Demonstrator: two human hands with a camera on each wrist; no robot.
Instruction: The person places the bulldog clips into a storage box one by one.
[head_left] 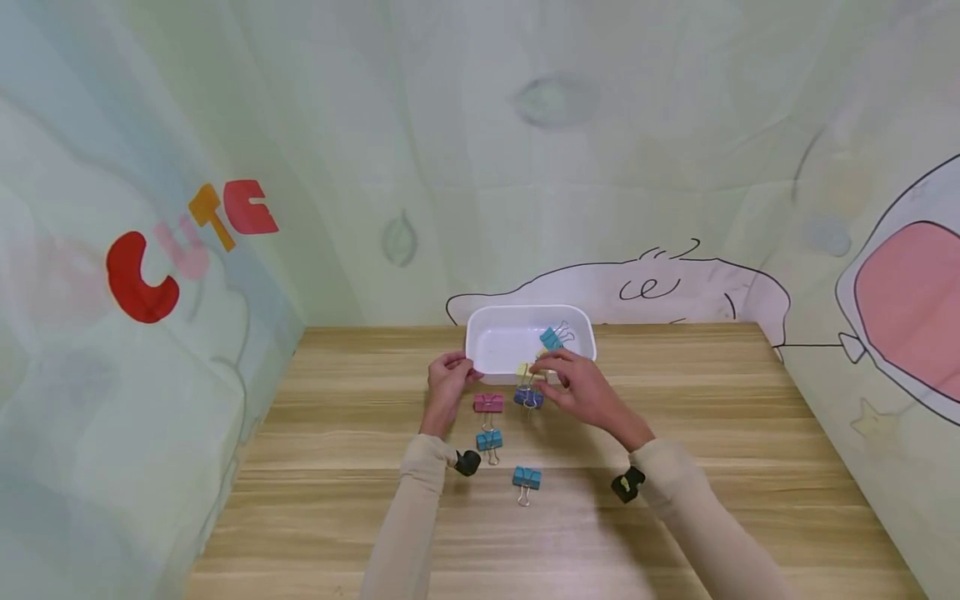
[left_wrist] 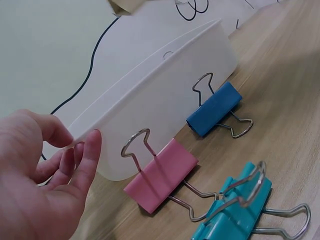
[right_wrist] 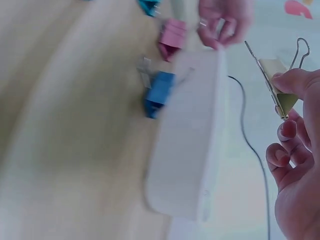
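With the thumb and fingers of my right hand (right_wrist: 302, 165) I pinch a yellow binder clip (right_wrist: 286, 103), its wire handles sticking out. My left hand (right_wrist: 230, 19) touches one end of the white bin (right_wrist: 185, 145). Just beside the bin, a blue clip (right_wrist: 161, 89) and a pink clip (right_wrist: 172, 37) sit on the blurred table (right_wrist: 75, 130); a teal clip (right_wrist: 148, 6) shows at the picture's edge.

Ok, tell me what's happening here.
A person's right hand pinches a yellow binder clip in the air near the white tray, while the left hand grips it at one corner. A teal clip lies inside the tray. On the table in front of it are a pink clip, a blue clip and two more teal clips.
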